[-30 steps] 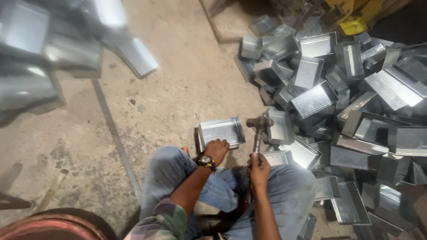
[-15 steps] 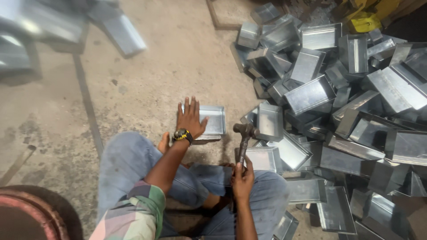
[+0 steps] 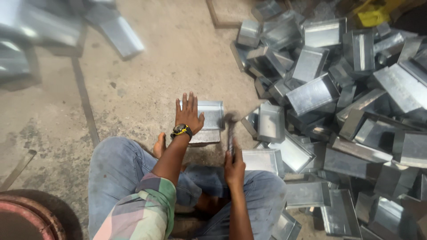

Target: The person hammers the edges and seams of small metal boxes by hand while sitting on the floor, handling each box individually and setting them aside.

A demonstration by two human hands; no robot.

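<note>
A large heap of grey sheet-metal trays (image 3: 338, 106) is piled on the concrete floor (image 3: 147, 80); a yellow object (image 3: 373, 15) is seen behind it.

My left hand (image 3: 188, 113) lies flat, palm down, fingers spread and pointing away from me, arm stretched forward. My right hand (image 3: 234, 166) is clenched in a fist, forearm bent close by my knee.

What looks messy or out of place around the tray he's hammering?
The metal trays on the right lie in a jumbled heap, tilted and overlapping rather than stacked. The left hand presses one tray flat on the floor; the right hand holds a blurred hammer.
</note>
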